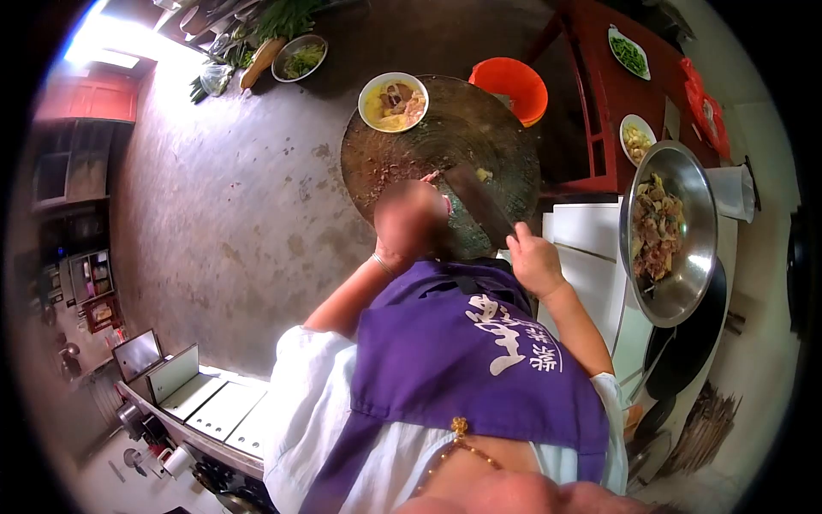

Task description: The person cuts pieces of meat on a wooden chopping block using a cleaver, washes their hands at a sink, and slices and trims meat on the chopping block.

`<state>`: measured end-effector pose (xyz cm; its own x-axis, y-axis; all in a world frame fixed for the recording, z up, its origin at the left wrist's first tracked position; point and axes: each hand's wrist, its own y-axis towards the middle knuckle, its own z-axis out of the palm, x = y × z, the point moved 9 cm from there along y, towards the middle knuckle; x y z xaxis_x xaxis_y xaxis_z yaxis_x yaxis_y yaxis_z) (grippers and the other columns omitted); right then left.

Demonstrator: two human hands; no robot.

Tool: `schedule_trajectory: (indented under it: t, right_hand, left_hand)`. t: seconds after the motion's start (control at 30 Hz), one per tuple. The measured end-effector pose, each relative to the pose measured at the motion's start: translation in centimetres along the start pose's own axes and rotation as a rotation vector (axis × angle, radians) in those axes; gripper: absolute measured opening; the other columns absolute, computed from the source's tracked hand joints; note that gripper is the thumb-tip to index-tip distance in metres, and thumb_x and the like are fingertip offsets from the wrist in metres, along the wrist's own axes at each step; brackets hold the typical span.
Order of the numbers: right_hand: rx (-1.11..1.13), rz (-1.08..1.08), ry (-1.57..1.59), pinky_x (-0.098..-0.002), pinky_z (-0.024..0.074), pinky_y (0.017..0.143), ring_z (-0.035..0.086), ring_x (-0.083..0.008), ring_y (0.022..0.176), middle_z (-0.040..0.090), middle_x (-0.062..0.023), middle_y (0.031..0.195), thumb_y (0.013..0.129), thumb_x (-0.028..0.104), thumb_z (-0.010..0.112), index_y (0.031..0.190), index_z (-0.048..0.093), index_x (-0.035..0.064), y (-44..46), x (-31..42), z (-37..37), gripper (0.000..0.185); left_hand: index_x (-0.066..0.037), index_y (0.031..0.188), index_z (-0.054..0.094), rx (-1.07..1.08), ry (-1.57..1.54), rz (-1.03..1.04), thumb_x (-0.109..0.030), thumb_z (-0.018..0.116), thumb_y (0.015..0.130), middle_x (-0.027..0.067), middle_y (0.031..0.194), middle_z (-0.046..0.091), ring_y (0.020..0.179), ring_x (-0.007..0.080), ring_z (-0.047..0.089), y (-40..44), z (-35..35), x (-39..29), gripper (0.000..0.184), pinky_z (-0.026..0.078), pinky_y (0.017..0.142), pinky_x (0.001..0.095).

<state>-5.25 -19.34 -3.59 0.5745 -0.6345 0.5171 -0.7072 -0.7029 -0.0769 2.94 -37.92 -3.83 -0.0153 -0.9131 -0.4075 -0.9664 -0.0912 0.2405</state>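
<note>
My right hand [537, 261] is closed around the handle of a cleaver [479, 204]. Its dark, broad blade reaches up and left over the round wooden chopping block [492, 120]. Left of the blade, my left hand [409, 221] is over the block's near part; a blur hides its fingers. A small pinkish-red piece shows past the fingers close to the blade tip, but whether they grip it I cannot tell. Dark scraps lie scattered on the wood. At the block's far edge sits a white bowl [393, 78] with pieces of meat, some yellowish and some dark.
An orange-red bucket [522, 86] stands beyond the block. To the right is a steel basin [704, 231] with chopped meat. Dishes of green vegetable [629, 56] and pale pieces [637, 137] sit on a red table [599, 94]. Greens fill a metal bowl [300, 62] on the floor.
</note>
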Motion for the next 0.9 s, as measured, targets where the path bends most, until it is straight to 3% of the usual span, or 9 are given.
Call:
schedule_trajectory:
  t: [0.2,0.3,0.33,0.43,0.47,0.57,0.7,0.73,0.9]
  right_hand:
    - [0.073,-0.019,-0.026,-0.0516,0.0455,0.056,0.059,-0.0409,0.062,0.060,-0.0199,0.065,0.090,0.018,0.051,0.097,0.048,0.0046,1.3,0.4,1.0,0.016]
    - [0.094,-0.022,-0.016,-0.0523,0.0450,0.057,0.059,-0.0417,0.063,0.060,-0.0205,0.065,0.090,0.018,0.051,0.098,0.048,0.0044,1.6,0.6,1.0,0.016]
    - [0.086,-0.019,-0.016,-0.0526,0.0446,0.057,0.059,-0.0420,0.063,0.060,-0.0207,0.065,0.090,0.018,0.051,0.098,0.048,0.0043,1.7,0.5,0.9,0.017]
    - [0.073,-0.014,0.002,-0.0531,0.0437,0.057,0.059,-0.0424,0.063,0.059,-0.0211,0.065,0.090,0.018,0.052,0.099,0.047,0.0040,1.5,0.0,1.1,0.017]
    - [0.070,-0.012,0.019,-0.0531,0.0435,0.057,0.059,-0.0424,0.063,0.059,-0.0212,0.064,0.090,0.018,0.052,0.099,0.048,0.0040,1.4,-0.3,1.2,0.018]
    - [0.074,-0.013,0.025,-0.0528,0.0433,0.057,0.058,-0.0424,0.062,0.059,-0.0213,0.064,0.090,0.019,0.052,0.101,0.048,0.0039,0.7,0.0,0.7,0.019]
    - [0.117,-0.020,0.040,-0.0518,0.0439,0.057,0.059,-0.0418,0.063,0.059,-0.0210,0.065,0.090,0.019,0.052,0.101,0.048,0.0042,0.2,0.1,1.4,0.019]
    - [0.133,-0.032,0.031,-0.0515,0.0442,0.057,0.059,-0.0413,0.064,0.059,-0.0207,0.065,0.090,0.019,0.052,0.102,0.048,0.0043,0.1,0.3,1.5,0.019]
    - [0.249,-0.076,-0.011,-0.0501,0.0454,0.059,0.060,-0.0390,0.067,0.061,-0.0186,0.068,0.090,0.019,0.051,0.102,0.048,0.0053,0.0,1.3,1.8,0.019]
  left_hand:
    - [-0.012,0.103,0.065,-0.018,-0.119,-0.050,-0.010,0.063,0.066,0.0056,0.117,0.054,0.108,0.0274,0.052,-0.2,0.1,0.3,0.037,0.042,0.086,0.0409]
    - [-0.012,0.105,0.061,-0.123,0.097,-0.071,-0.014,0.060,0.069,0.0047,0.100,0.058,0.096,0.0227,0.055,-0.4,2.0,1.4,0.036,0.044,0.082,0.0365]
    - [-0.012,0.107,0.061,-0.064,0.081,-0.096,-0.012,0.057,0.068,0.0028,0.105,0.058,0.100,0.0215,0.054,-0.3,3.0,1.7,0.039,0.042,0.084,0.0366]
    - [-0.013,0.105,0.062,-0.020,-0.057,0.126,-0.012,0.058,0.067,0.0022,0.112,0.055,0.102,0.0217,0.053,-0.1,4.0,1.2,0.039,0.042,0.084,0.0383]
    - [-0.012,0.106,0.064,0.068,-0.113,0.181,-0.011,0.060,0.067,0.0067,0.116,0.055,0.105,0.0278,0.053,-0.4,4.8,1.2,0.039,0.043,0.085,0.0404]
    - [-0.013,0.104,0.063,0.074,-0.171,0.408,-0.020,0.061,0.068,0.0064,0.114,0.056,0.107,0.0250,0.053,-1.2,2.0,0.6,0.037,0.043,0.086,0.0387]
    - [-0.011,0.104,0.065,-0.059,-0.074,0.375,-0.018,0.060,0.069,0.0080,0.116,0.055,0.112,0.0273,0.051,-3.1,1.6,1.1,0.037,0.043,0.089,0.0404]
    - [-0.009,0.100,0.066,-0.061,-0.061,0.361,-0.015,0.060,0.071,0.0083,0.117,0.055,0.112,0.0272,0.052,-3.4,2.0,1.0,0.030,0.043,0.088,0.0410]
    - [-0.008,0.107,0.062,-0.050,-0.124,0.164,-0.015,0.065,0.074,0.0074,0.116,0.056,0.112,0.0251,0.052,-3.2,2.7,1.1,0.034,0.040,0.092,0.0410]
